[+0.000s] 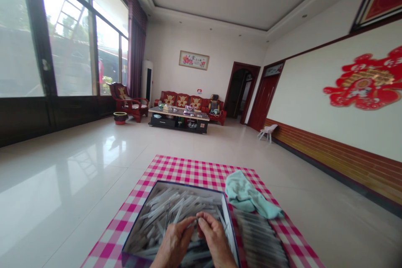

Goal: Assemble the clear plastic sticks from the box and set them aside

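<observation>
Both of my hands meet over a shallow box [232,234] with a dark outer edge and pale inner walls. Many slim, whitish translucent plastic pieces [157,213] lie jumbled inside it. My left hand [177,238] pinches thumb against forefinger, and a thin dark stick [166,214] rises beside its knuckles; I cannot tell whether the hand holds it. Close against it, my right hand [213,236] is also pinched. Something small and dark shows between the fingertips, too small and covered to name. Right of the box lies a blurred row of similar slim pieces [260,238].
A pale green cloth [248,194] lies crumpled behind the row, on a pink-and-white checked tablecloth [185,167]. Farther off stand a low coffee table [179,119], a red wooden sofa [176,98], an armchair [128,102] and a small pale chair [267,132] by the wall.
</observation>
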`<action>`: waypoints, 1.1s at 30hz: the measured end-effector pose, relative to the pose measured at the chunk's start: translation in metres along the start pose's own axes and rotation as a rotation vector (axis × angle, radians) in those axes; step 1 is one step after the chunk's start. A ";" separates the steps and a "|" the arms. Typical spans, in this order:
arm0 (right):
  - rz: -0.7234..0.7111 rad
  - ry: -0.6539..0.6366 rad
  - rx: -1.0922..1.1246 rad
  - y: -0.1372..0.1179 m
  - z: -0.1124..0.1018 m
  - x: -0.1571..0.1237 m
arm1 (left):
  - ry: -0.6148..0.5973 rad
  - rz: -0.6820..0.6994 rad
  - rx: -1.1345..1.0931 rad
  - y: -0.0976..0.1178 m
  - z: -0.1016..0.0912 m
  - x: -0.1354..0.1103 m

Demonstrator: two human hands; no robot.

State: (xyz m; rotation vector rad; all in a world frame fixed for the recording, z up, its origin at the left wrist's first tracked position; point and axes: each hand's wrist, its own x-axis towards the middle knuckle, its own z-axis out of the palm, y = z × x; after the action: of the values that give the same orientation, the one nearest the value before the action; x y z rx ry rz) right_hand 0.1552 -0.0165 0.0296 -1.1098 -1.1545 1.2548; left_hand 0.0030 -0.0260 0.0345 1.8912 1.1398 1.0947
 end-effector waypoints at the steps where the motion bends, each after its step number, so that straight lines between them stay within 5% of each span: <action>1: -0.007 0.002 -0.020 -0.001 0.000 0.000 | -0.003 0.004 0.003 0.001 0.000 0.000; 12: -0.162 0.007 -0.306 0.002 -0.003 0.001 | -0.013 0.000 0.051 -0.002 0.001 -0.001; 26: 0.025 -0.035 -0.012 0.005 -0.004 -0.001 | -0.040 -0.056 0.116 0.000 0.002 0.000; 33: 0.020 -0.051 -0.053 -0.004 -0.001 -0.006 | -0.056 -0.039 0.097 -0.002 0.003 -0.001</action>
State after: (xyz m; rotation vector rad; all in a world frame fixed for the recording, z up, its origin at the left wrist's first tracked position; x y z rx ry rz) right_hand 0.1566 -0.0222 0.0330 -1.1366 -1.2236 1.2808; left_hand 0.0048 -0.0261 0.0309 1.9526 1.2129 0.9752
